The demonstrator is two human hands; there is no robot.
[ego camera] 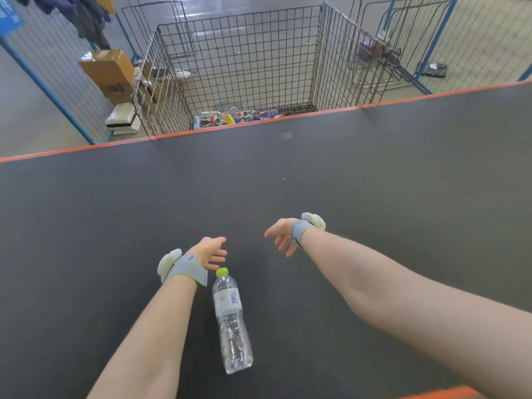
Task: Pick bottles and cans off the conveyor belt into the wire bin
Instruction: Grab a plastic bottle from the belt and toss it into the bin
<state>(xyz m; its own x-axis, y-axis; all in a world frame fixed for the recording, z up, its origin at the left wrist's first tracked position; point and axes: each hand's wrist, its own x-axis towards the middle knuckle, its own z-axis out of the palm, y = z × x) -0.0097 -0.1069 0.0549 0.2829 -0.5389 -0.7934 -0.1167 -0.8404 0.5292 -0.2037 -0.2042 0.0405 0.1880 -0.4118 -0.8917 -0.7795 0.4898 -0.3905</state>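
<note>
Left hand (210, 251) hangs loose-fingered and empty just beyond the green cap (222, 272) of a clear water bottle (231, 319) lying on the conveyor belt (374, 168); right hand (280, 234) is likewise slack and empty. Best grip the bottle mid-body, then toss it toward the wire bin (244, 53) past the belt's far edge.

A single view is being given, taken from the person's head, above the near side of the conveyor belt (374, 182). The scene is being looked at forward and steeply down, across the belt toward the wire bin (244, 61) beyond the far orange edge (403, 100). The left hand (208, 250) and right hand (280, 233) are being caught close, below mid-frame, the arms (144, 341) running in from the bottom corners. Straight lines are being bowed by the wide lens, and the floor (28, 110) is being seen well off.
</note>
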